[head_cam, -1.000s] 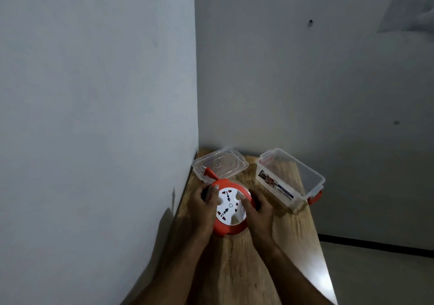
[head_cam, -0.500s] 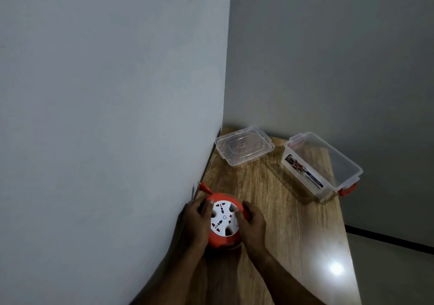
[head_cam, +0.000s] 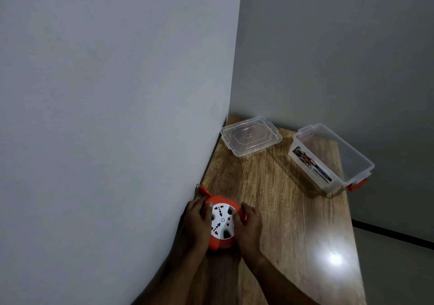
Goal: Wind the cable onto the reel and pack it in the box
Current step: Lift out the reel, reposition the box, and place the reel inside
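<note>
An orange cable reel (head_cam: 222, 225) with a white socket face stands on the wooden table (head_cam: 281, 210) close to the left wall. My left hand (head_cam: 196, 222) grips its left side, thumb on the white face. My right hand (head_cam: 249, 225) grips its right side, fingers curled over the rim. An orange plug (head_cam: 203, 191) sticks out behind the reel by the wall; its cable is hidden. The clear plastic box (head_cam: 328, 156) with orange latches sits open at the far right. Its clear lid (head_cam: 250, 137) lies flat at the far left.
Grey walls close the table in on the left and at the back. The table's right edge drops to a pale floor (head_cam: 399, 269). A bright light glare (head_cam: 334, 259) lies on the wood near right.
The reel, held in both hands, has come toward me, away from the lid and box. The view has shifted, so box and lid now appear farther up and to the right.
</note>
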Tool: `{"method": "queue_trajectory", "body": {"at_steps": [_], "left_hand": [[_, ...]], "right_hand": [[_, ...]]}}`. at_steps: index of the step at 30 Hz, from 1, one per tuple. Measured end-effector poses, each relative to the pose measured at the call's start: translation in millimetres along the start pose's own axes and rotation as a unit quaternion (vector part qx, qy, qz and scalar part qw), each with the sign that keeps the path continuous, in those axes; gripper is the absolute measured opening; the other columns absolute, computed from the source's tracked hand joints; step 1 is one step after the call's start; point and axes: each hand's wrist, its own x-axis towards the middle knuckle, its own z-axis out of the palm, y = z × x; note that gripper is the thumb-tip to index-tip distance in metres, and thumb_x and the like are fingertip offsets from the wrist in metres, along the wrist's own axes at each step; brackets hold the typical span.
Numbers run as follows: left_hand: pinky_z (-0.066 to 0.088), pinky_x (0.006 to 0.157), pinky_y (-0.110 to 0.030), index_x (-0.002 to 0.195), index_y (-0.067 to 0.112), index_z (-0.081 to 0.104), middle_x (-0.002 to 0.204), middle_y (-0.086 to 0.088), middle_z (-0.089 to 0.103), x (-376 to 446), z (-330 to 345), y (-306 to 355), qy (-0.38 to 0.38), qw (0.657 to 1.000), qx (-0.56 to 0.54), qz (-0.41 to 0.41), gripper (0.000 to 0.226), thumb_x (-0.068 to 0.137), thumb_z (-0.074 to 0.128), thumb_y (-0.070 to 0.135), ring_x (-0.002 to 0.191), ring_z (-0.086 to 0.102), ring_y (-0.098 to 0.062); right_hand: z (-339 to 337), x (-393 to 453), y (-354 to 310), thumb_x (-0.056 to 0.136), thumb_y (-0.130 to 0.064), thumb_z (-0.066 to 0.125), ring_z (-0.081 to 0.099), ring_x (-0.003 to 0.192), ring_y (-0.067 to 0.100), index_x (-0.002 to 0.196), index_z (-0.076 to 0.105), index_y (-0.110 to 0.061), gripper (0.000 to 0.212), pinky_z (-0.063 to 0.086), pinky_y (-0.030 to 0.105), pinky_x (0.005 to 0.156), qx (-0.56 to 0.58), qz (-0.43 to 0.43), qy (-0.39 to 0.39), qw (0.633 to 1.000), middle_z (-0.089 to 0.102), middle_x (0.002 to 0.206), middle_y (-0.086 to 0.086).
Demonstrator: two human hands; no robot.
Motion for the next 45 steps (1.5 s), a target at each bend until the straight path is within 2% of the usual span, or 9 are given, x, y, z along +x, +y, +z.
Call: {"method": "queue_trajectory", "body": {"at_steps": [3,10,15,19,27,30,32,36,45], "left_hand": [[0.054,0.088,-0.029,0.124,0.013,0.069,0.123,-0.006,0.067,1.4,2.3,-0.9,0.004,1.0,0.014,0.007,0.03,0.1,0.061,0.029,0.107,0.066,-0.021],[0.051,0.08,-0.025,0.112,0.012,0.072,0.112,-0.006,0.07,6.1,11.6,8.1,0.059,0.998,0.028,0.018,0.02,0.097,0.065,0.023,0.1,0.067,-0.022],[0.052,0.07,-0.021,0.102,0.014,0.07,0.093,0.004,0.067,15.7,27.4,51.3,0.059,0.995,-0.04,0.075,0.013,0.099,0.063,0.025,0.088,0.065,-0.013],[0.045,0.065,-0.005,0.102,0.011,0.069,0.082,0.012,0.065,25.2,55.4,99.1,0.01,0.989,-0.115,0.097,0.009,0.098,0.065,0.018,0.077,0.061,0.003],[0.052,0.092,-0.027,0.118,0.008,0.067,0.109,0.0,0.07,52.4,126.7,176.5,-0.09,0.972,-0.163,0.147,0.025,0.098,0.064,0.022,0.105,0.065,-0.015],[0.046,0.079,-0.005,0.117,0.006,0.069,0.107,0.002,0.07,57.9,154.2,202.7,-0.11,0.969,-0.15,0.161,0.026,0.098,0.064,0.023,0.1,0.064,-0.012],[0.044,0.073,-0.002,0.114,0.008,0.07,0.105,0.001,0.072,63.0,171.6,214.0,-0.126,0.966,-0.151,0.167,0.026,0.098,0.065,0.027,0.098,0.067,-0.012],[0.044,0.074,-0.009,0.112,0.009,0.07,0.102,0.002,0.072,75.2,207.1,229.8,-0.148,0.966,-0.128,0.168,0.023,0.098,0.064,0.027,0.096,0.067,-0.012],[0.045,0.091,-0.028,0.127,0.003,0.064,0.124,-0.011,0.069,120.1,270.9,245.4,-0.172,0.971,-0.051,0.16,0.04,0.099,0.062,0.031,0.114,0.063,-0.026]], "right_hand": [[0.1,0.8,-0.2,0.097,-0.02,0.067,0.049,0.115,0.008,0.14,0.057,-0.007,0.046,0.035,0.008,0.085,-0.013,-0.005,-0.002,1.0,0.058,0.133,0.006],[-9.9,5.3,1.1,0.096,-0.031,0.067,0.052,0.128,0.019,0.141,0.055,-0.017,0.049,0.051,0.04,0.103,0.028,-0.006,0.008,1.0,0.051,0.139,0.002],[-43.3,26.5,-15.0,0.096,-0.022,0.067,0.046,0.13,0.014,0.142,0.055,-0.017,0.048,0.047,0.037,0.103,0.05,-0.038,0.074,0.995,0.051,0.14,-0.001],[-79.5,54.8,-22.4,0.096,-0.023,0.068,0.047,0.129,0.015,0.139,0.057,-0.018,0.045,0.046,0.039,0.104,0.059,-0.052,0.123,0.989,0.054,0.138,0.0],[-163.3,109.0,-24.3,0.095,-0.023,0.067,0.048,0.13,0.022,0.131,0.06,-0.015,0.038,0.044,0.04,0.107,0.096,-0.055,0.222,0.969,0.057,0.132,0.002],[-192.5,128.3,-18.4,0.096,-0.019,0.068,0.044,0.131,0.023,0.132,0.06,-0.012,0.038,0.042,0.038,0.107,0.083,-0.043,0.271,0.958,0.055,0.132,0.006],[-207.9,140.1,-15.3,0.095,-0.019,0.068,0.043,0.132,0.025,0.132,0.061,-0.01,0.039,0.04,0.038,0.109,0.077,-0.029,0.292,0.953,0.056,0.133,0.009],[-229.2,164.9,-2.8,0.094,-0.017,0.069,0.043,0.129,0.029,0.131,0.062,-0.008,0.039,0.038,0.035,0.105,0.06,-0.005,0.325,0.944,0.059,0.13,0.012],[-238.5,212.4,28.0,0.093,-0.018,0.07,0.035,0.136,0.031,0.142,0.053,-0.008,0.052,0.033,0.034,0.104,0.051,0.054,0.347,0.935,0.049,0.141,0.014]]}}
